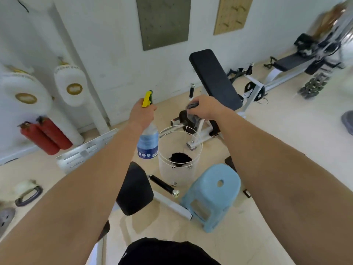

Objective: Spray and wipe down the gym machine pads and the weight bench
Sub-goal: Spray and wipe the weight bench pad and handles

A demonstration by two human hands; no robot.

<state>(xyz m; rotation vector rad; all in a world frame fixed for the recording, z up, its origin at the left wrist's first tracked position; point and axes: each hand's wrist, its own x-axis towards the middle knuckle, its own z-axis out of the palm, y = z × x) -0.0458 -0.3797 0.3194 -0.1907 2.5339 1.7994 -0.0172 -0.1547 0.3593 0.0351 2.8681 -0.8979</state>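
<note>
Left hand grips spray bottle; right hand clutches dark cloth above bucket

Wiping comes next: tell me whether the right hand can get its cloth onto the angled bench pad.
Probably yes: the right hand holds the cloth beside the pad's lower end, with nothing between them.

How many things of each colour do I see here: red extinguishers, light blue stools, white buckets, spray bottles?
Red fire extinguishers: 2
Light blue stool: 1
White bucket: 1
Spray bottle: 1
Total: 5
</note>
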